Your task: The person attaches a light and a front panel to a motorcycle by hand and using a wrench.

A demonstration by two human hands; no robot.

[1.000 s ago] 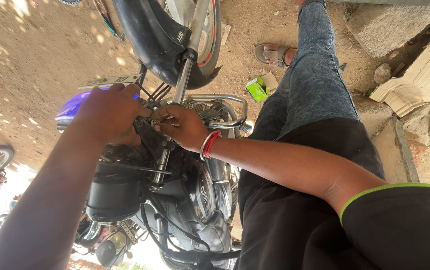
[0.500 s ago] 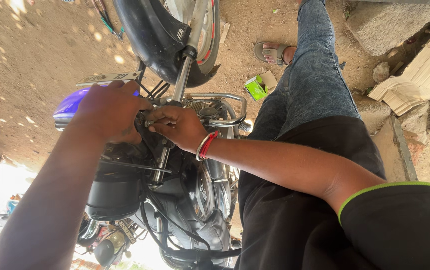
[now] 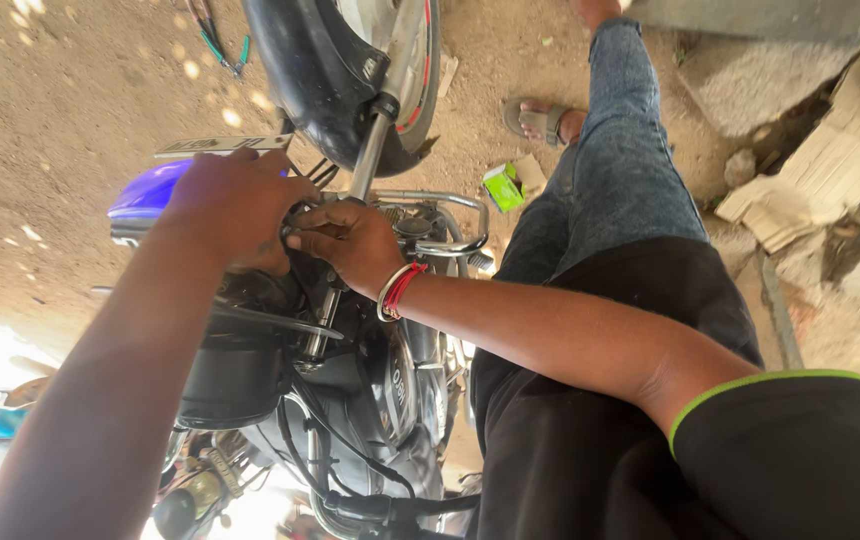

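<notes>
A black motorcycle [image 3: 350, 400] stands seen from above, its front wheel and mudguard [image 3: 330, 70] at the top. My left hand [image 3: 235, 205] is closed over the dark front housing beside the fork tube [image 3: 370, 160], next to a purple cowl [image 3: 145, 190] and a number plate [image 3: 220, 146]. My right hand [image 3: 350, 240], with red and white bangles at the wrist, meets it from the right. Its fingertips pinch a small dark part among the cables by the fork. What lies under my left palm is hidden.
My jeans leg [image 3: 620, 180] and sandalled foot [image 3: 545, 120] stand right of the bike on sandy ground. A small green box [image 3: 502, 186] lies by the foot. Cardboard [image 3: 830, 150] and stone blocks [image 3: 750, 70] are at the right; pliers [image 3: 215, 35] lie top left.
Both hands stay on the same spot by the fork; my left hand has shifted slightly, and the view has drifted a little.
</notes>
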